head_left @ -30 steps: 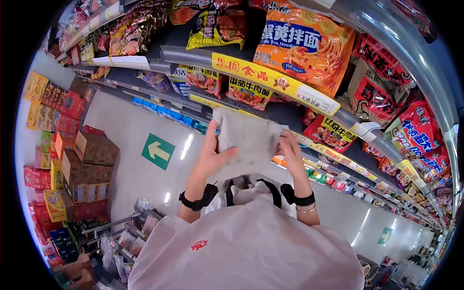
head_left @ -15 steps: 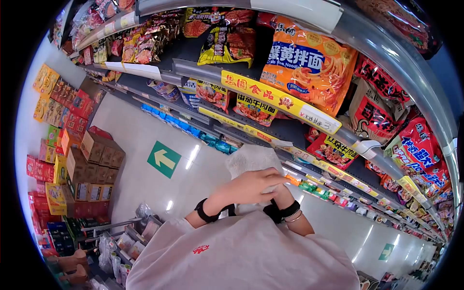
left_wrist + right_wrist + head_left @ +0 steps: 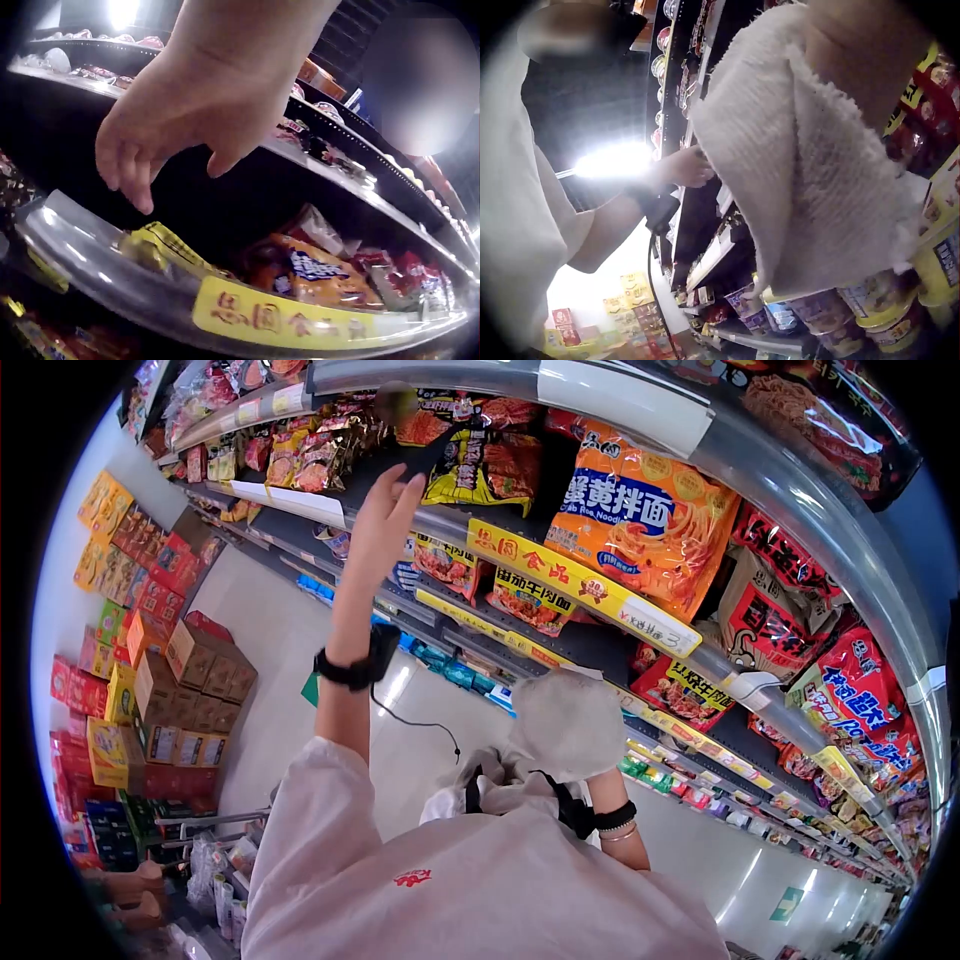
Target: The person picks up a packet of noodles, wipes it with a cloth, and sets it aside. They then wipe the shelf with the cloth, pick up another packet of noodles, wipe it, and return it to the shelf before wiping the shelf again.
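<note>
My left hand (image 3: 383, 525) is raised at the shelf's front edge, empty, its fingers pointing up and loosely bent. Just right of it in the head view lies a black-and-yellow noodle packet (image 3: 470, 468); in the left wrist view the fingers hang above that packet (image 3: 169, 246). A white-grey cloth (image 3: 568, 722) drapes over my right hand (image 3: 862, 56) in front of my body. The cloth (image 3: 795, 172) hides the right fingers, so I cannot tell whether they grip it. A large orange noodle bag (image 3: 640, 510) stands farther right.
A yellow label strip (image 3: 585, 582) runs along the shelf edge. More noodle packets (image 3: 530, 600) fill the shelf below, and red bags (image 3: 865, 680) stand at the right. Stacked cardboard boxes (image 3: 195, 680) stand on the left. A thin black cable (image 3: 420, 723) hangs from the left wristband.
Both hands were at the cloth before. The left hand has left it and moved up and left to the shelf. The cloth now covers the right hand, which stays low.
</note>
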Demonstrator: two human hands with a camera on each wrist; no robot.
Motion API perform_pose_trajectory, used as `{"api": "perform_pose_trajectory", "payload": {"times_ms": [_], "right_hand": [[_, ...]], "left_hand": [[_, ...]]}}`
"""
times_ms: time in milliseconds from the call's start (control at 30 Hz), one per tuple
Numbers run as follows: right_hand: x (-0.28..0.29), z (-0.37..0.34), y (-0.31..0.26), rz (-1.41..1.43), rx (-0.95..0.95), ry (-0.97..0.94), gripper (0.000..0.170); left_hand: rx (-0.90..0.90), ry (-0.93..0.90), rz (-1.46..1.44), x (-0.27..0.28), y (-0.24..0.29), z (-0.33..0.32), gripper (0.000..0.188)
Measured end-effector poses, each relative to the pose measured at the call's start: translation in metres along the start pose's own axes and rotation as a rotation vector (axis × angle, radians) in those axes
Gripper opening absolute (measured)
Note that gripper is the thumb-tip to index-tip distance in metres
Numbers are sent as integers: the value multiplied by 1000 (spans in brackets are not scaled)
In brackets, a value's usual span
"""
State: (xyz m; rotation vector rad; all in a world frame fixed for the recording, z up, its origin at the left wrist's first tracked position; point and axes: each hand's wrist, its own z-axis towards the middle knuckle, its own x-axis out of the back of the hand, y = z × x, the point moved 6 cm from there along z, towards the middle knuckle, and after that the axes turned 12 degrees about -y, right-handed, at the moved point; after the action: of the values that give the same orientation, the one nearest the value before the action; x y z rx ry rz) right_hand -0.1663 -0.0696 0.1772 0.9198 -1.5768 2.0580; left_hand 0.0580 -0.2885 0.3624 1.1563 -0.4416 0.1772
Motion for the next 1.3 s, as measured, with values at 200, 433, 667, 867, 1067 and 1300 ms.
{"api": "perform_pose_trajectory", "payload": {"times_ms": [200,433,667,867,1067,1300], "right_hand": [[0,-25,15,-549,-36,8,57],[24,-49,14,-57,-174,48,58],[28,-61,25,-402,-308,70,58],[33,-69,13,-267,-244,146,57],[31,-87,2,30,-220,199,56],[28,-79,-20,682,-56,283,55]], "left_hand": [[205,-91,686,-12,-4,54,66],[241,-293,688,-25,-44,86,65],[33,-249,115,-33,-29,85,43],[-203,83,-273,-16,-1,70,53],[-215,215,-500,23,21,19,52],[-182,129,-638,41,28,-52,43]]}}
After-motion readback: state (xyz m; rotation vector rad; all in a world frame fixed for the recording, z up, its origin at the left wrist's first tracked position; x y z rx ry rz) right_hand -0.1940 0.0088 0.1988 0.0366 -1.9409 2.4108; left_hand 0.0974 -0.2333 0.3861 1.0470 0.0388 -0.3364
